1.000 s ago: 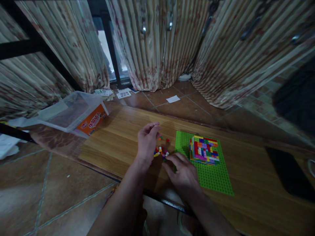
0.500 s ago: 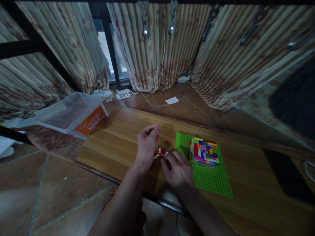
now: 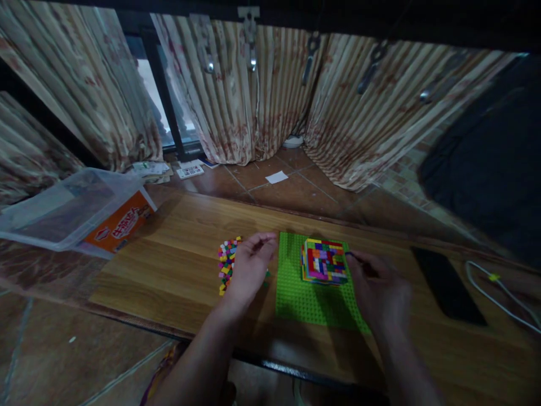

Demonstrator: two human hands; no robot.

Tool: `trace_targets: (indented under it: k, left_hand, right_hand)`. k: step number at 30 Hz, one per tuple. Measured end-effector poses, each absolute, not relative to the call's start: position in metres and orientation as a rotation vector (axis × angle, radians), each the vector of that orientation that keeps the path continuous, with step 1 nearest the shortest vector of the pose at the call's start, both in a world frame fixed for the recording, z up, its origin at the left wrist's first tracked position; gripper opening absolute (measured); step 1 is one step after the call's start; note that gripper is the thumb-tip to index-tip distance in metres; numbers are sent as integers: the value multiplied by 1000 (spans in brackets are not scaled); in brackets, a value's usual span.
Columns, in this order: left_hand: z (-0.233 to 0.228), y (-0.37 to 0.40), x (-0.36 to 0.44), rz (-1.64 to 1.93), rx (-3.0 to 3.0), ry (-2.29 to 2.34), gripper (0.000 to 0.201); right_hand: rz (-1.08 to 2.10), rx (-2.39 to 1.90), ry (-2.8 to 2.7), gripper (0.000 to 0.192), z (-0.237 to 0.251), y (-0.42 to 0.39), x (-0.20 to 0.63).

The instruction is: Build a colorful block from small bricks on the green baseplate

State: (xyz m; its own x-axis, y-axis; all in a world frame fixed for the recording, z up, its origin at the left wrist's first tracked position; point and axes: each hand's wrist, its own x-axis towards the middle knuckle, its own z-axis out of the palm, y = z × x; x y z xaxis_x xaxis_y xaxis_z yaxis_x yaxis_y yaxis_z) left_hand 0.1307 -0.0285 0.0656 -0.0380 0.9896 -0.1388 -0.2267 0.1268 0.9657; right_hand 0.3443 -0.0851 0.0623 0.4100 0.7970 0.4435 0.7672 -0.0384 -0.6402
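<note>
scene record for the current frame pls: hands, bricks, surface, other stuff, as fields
left hand: rests on the table, beside the loose bricks
right hand: at the right side of the brick block; grip unclear
brick block: multicoloured, stands on the green baseplate
surface: wooden table
other: clear plastic tub far left; dark phone and white cable at right

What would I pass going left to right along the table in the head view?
Plastic box → loose bricks → left hand → brick block → right hand → phone → cable.
</note>
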Motion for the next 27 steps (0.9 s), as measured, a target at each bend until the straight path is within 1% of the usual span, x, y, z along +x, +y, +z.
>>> trace_targets:
  k: [4,10,19,27]
  left_hand:
    - [57,-34,146,1134,1066,1077,15]
    - [52,-41,154,1019,1217,1096,16]
    - [51,-42,153,984,1252,1112,19]
    - [49,-43,153,964,1252,1102,20]
  right_hand:
    - [90,-1850,-1397,32,53,-81,348]
    - [80,-1790,-1471,33,48,-77,341]
    - [62,-1731,-1499,30,46,-74,339]
    - [29,-1779,-1482,31,44,-75,341]
